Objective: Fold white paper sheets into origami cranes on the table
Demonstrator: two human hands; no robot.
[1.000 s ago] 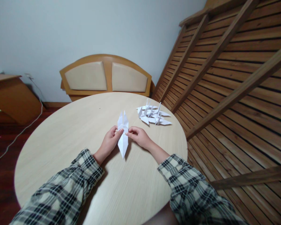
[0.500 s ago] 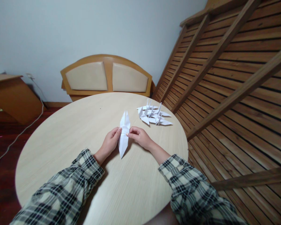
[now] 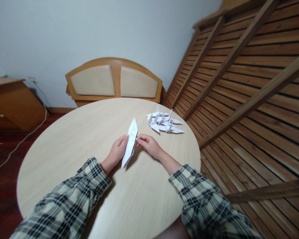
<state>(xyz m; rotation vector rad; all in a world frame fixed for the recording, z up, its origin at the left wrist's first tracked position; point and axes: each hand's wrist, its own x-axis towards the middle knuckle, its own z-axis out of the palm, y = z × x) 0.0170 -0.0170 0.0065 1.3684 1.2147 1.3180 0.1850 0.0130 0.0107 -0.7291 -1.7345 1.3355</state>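
Note:
A long, pointed piece of folded white paper point(image 3: 131, 141) is held above the middle of the table, tilted with its upper tip leaning right. My left hand point(image 3: 117, 150) pinches its left edge, thumb on top and the other fingers hidden behind it. At the right edge, my right hand point(image 3: 149, 145) is closed with thumb and forefinger pinched against the paper; its fingertips are partly hidden there. Several folded white paper cranes point(image 3: 164, 121) stand close together beyond my right hand, near the table's far right edge.
The round, pale wooden table point(image 3: 64, 142) lies under both forearms. Behind it is a padded headboard point(image 3: 117, 79) against the wall. A slatted wooden frame point(image 3: 249, 109) leans close on the right. At the left, a desk point(image 3: 12, 103) stands near a white cable point(image 3: 22, 142) on the floor.
The folded paper has turned, its lower tip swinging left. The split at its upper end no longer shows; a single point is seen. My hands have barely shifted.

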